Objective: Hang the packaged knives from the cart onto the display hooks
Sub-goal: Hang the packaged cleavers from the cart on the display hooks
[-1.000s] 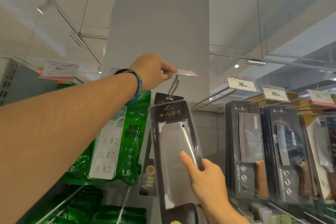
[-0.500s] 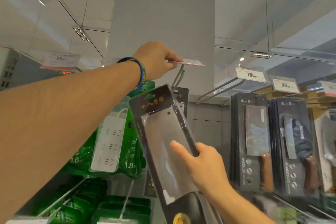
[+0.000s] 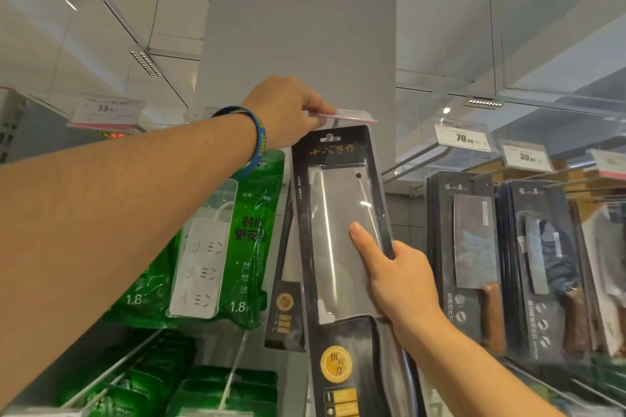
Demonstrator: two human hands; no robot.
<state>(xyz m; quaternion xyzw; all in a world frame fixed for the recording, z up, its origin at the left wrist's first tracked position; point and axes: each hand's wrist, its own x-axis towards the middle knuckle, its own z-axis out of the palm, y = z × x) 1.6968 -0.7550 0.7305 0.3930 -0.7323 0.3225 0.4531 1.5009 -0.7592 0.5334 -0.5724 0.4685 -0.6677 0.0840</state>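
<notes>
Right hand point(image 3: 403, 284) clamps the pack point(image 3: 342, 247) at its right edge, thumb flat on the clear window, fingers hidden behind. Pack: black card, cleaver blade under plastic, gold round label low, hang slot on top. It stands near upright, top just under the tag point(image 3: 352, 114). Up-left of the grip, left hand point(image 3: 288, 108) pinches that tag, arm stretched, blue wristband point(image 3: 259, 139).

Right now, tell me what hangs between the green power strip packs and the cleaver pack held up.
In the head view, another black knife pack hangs between the green packs and the held pack.
</notes>
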